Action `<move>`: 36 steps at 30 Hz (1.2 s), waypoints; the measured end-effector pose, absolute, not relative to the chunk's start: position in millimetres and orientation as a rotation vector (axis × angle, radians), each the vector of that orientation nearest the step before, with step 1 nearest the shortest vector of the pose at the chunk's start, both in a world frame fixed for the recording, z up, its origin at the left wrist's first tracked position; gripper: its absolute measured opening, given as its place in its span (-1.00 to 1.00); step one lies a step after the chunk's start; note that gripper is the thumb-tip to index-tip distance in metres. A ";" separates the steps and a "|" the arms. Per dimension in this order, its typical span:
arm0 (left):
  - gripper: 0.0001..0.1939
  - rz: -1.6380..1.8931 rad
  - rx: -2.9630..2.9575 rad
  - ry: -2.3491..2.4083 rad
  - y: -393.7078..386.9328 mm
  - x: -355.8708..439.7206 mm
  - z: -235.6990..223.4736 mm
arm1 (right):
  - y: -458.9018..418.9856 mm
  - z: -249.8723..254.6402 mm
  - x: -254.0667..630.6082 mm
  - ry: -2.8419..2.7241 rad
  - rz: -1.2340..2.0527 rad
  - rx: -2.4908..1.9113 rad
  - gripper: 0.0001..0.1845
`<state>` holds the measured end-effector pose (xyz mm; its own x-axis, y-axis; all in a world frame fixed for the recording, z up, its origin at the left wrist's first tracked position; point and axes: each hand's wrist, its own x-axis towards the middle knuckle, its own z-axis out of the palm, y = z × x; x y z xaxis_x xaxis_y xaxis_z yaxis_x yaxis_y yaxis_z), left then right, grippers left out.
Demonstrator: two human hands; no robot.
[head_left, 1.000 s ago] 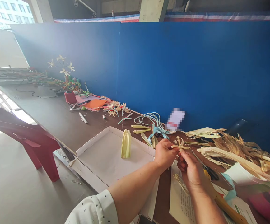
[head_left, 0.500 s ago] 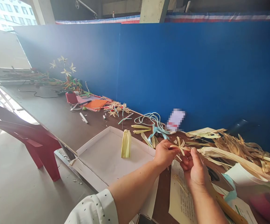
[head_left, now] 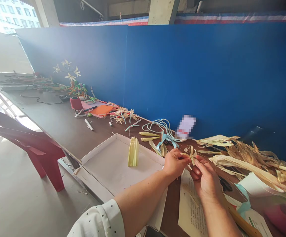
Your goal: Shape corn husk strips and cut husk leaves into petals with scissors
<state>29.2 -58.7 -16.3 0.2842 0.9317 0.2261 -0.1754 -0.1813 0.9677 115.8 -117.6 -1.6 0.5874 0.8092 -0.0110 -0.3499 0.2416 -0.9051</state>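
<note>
A pale corn-husk flower (head_left: 191,156) with narrow, spread petals is held up between my two hands, above the table's right part. My left hand (head_left: 175,163) pinches it from the left, thumb and fingers pressed together. From the other side my right hand (head_left: 206,176) grips it, the thumb and forefinger meeting at the petals. The flower's underside is hidden by my fingers. Under my right forearm lies a printed sheet (head_left: 191,210). Left of my hands, a folded yellow-green husk piece (head_left: 133,152) stands in a shallow white box lid (head_left: 103,171).
Dry corn husks (head_left: 256,154) heap up at the right, beside a white cup (head_left: 259,184). Pale blue cord (head_left: 159,123) and husk flowers (head_left: 123,115) lie along the blue partition (head_left: 194,72). A red plastic chair (head_left: 41,154) stands at the left.
My right thumb has come down and in towards the flower, closing against its petals. The flower has turned slightly. My left hand stays nearly in place.
</note>
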 end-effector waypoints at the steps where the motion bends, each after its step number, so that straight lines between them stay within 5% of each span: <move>1: -0.97 1.190 1.368 0.764 -58.8 29.0 -15.8 | -117.5 -2.0 116.0 -0.525 0.844 -1.047 -0.60; 36: -0.95 1.119 1.665 0.654 -57.6 33.9 -30.5 | -116.5 -5.3 126.4 -0.468 0.907 -1.202 -0.66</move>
